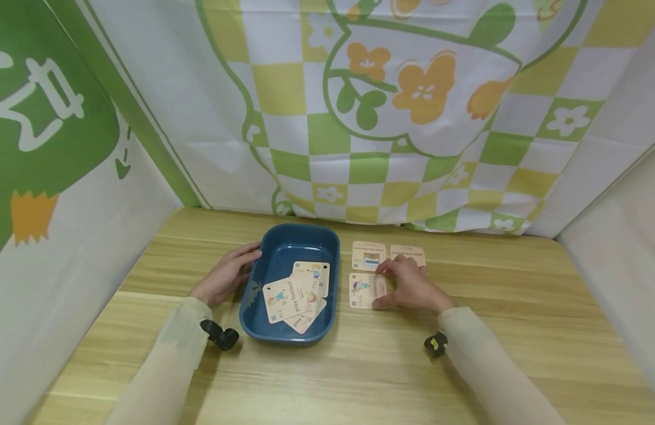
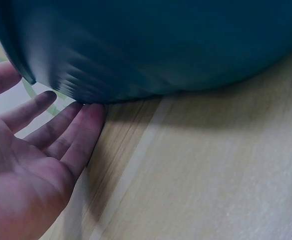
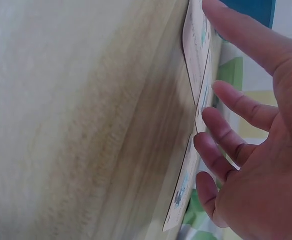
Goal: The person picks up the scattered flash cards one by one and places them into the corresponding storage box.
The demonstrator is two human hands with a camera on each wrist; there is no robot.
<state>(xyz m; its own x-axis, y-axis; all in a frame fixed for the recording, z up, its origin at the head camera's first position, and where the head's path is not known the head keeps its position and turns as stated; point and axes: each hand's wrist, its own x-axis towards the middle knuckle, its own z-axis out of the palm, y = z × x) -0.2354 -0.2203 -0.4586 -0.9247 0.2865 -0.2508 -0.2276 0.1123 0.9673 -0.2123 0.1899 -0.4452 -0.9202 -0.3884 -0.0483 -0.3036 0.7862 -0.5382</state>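
A blue plastic tray (image 1: 269, 330) holds several overlapping picture cards (image 1: 286, 299), the top one reading "play football". My left hand (image 1: 228, 273) is at the tray's left side, fingertips against its wall near the base in the left wrist view. To the right of the tray, three cards lie flat on the table. My right hand (image 1: 409, 286) reaches over the lower card (image 1: 361, 291), with thumb and index fingertip at its right end, one near each long edge. Above it lies a card with a blue picture (image 1: 368, 256); the card beside that (image 1: 407, 251) is partly hidden by this hand.
The wood-grain table (image 1: 497, 354) extends in front and to the right. Behind it hangs a checked curtain (image 1: 401, 171) with flowers. A green and white printed panel (image 1: 82, 147) stands at the left, a white one (image 1: 625, 248) at the right.
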